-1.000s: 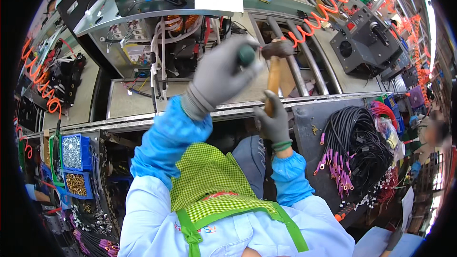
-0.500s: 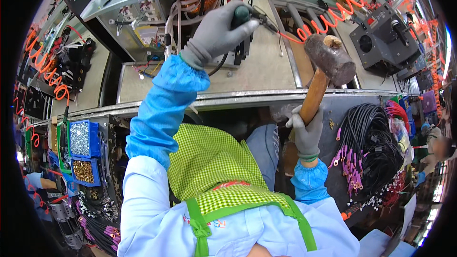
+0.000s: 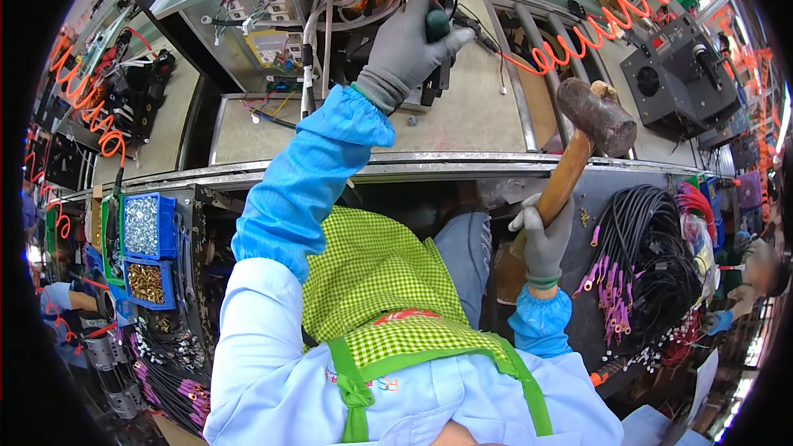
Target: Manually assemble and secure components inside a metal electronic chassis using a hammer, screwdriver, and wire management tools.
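My left hand (image 3: 402,54), in a grey glove, is closed around the dark green rounded handle (image 3: 438,26) of a tool. The rest of that tool is hidden by the hand and the metal edge. It is at the front opening of a metal cabinet (image 3: 239,49) with coils and wiring inside. Lower down on the right, my right hand (image 3: 545,244), also gloved, grips a hammer (image 3: 570,169) by its wooden shaft. The heavy hammer head (image 3: 596,118) points up and away, over the bench's front edge.
An orange coiled hose (image 3: 570,49) stretches across the bench at right. Beyond it stands a black box-shaped unit (image 3: 677,74). Black cables with purple-sleeved ends (image 3: 644,256) lie right of me. At left are blue bins of screws (image 3: 149,225) and brass fasteners (image 3: 145,282).
The whole view has shifted slightly. My left hand has turned a little, its fingers reaching up to the cabinet edge. The hammer has moved slightly right; both grips stay closed.
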Action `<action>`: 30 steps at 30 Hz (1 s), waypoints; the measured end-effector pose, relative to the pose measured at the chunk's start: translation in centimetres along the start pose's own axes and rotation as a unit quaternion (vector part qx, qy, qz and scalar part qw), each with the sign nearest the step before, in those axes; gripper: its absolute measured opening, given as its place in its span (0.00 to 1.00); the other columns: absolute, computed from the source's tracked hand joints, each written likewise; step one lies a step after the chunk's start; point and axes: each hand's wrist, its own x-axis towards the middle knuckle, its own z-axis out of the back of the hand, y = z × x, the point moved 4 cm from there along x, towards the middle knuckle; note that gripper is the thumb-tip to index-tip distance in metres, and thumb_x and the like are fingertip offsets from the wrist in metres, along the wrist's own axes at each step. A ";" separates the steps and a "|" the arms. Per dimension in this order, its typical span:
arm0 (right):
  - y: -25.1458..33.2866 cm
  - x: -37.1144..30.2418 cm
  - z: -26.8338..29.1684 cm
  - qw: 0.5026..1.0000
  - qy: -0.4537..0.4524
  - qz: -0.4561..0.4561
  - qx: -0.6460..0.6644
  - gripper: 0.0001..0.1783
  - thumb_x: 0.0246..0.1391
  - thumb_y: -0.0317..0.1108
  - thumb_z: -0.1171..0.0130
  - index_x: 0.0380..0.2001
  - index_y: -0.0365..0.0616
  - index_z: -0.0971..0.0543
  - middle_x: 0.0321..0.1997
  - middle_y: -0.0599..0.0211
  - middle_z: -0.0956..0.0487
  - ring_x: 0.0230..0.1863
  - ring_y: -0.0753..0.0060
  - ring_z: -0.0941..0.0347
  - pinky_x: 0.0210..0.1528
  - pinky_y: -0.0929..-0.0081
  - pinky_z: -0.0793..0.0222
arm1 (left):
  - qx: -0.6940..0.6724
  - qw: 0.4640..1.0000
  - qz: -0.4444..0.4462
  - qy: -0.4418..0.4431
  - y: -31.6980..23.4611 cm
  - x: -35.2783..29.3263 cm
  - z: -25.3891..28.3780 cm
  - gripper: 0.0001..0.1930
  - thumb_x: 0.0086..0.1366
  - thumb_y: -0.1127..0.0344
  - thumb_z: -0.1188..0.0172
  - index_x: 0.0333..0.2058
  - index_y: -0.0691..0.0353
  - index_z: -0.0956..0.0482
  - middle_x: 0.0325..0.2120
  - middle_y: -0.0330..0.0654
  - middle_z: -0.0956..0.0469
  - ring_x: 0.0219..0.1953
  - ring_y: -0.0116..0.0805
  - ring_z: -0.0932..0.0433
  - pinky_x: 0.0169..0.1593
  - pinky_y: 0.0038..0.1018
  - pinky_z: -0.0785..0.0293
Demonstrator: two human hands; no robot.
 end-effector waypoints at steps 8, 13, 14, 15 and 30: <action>-0.6 -0.4 0.1 1.000 0.002 -0.012 0.006 0.18 0.52 0.25 0.47 0.46 0.36 0.38 0.35 0.61 0.30 0.24 0.75 0.30 0.27 0.76 0.28 | -0.006 0.999 0.027 -0.015 0.9 -0.6 -0.2 0.32 0.51 0.39 0.35 0.37 0.64 0.31 0.29 0.49 0.25 0.32 0.46 0.22 0.35 0.36 0.26; -1.0 -0.5 0.1 1.000 0.003 -0.019 -0.003 0.18 0.52 0.25 0.47 0.46 0.36 0.37 0.34 0.61 0.29 0.23 0.75 0.30 0.27 0.76 0.28 | -0.020 0.998 0.057 -0.006 0.9 -0.5 0.1 0.33 0.49 0.39 0.34 0.39 0.64 0.31 0.30 0.51 0.25 0.33 0.48 0.22 0.37 0.36 0.25; -1.1 -0.5 0.1 1.000 0.003 -0.021 -0.004 0.18 0.52 0.25 0.48 0.46 0.36 0.38 0.34 0.62 0.29 0.23 0.75 0.30 0.27 0.76 0.28 | -0.020 0.998 0.058 -0.007 0.9 -0.5 0.2 0.33 0.49 0.39 0.34 0.39 0.64 0.31 0.30 0.51 0.25 0.33 0.48 0.22 0.37 0.36 0.25; -1.3 -0.5 0.2 1.000 0.004 -0.021 -0.004 0.18 0.52 0.25 0.48 0.46 0.36 0.38 0.34 0.62 0.29 0.23 0.75 0.30 0.27 0.76 0.28 | -0.021 0.998 0.065 -0.006 0.9 -0.5 0.2 0.33 0.49 0.39 0.34 0.39 0.64 0.31 0.30 0.51 0.24 0.33 0.48 0.22 0.37 0.36 0.25; -1.7 -0.7 -0.3 1.000 0.006 -0.025 0.001 0.19 0.53 0.25 0.46 0.46 0.32 0.38 0.31 0.62 0.26 0.24 0.77 0.29 0.27 0.78 0.29 | -0.034 0.998 0.043 -0.035 1.7 0.1 -0.2 0.32 0.49 0.38 0.34 0.37 0.64 0.29 0.28 0.49 0.23 0.32 0.46 0.21 0.37 0.35 0.25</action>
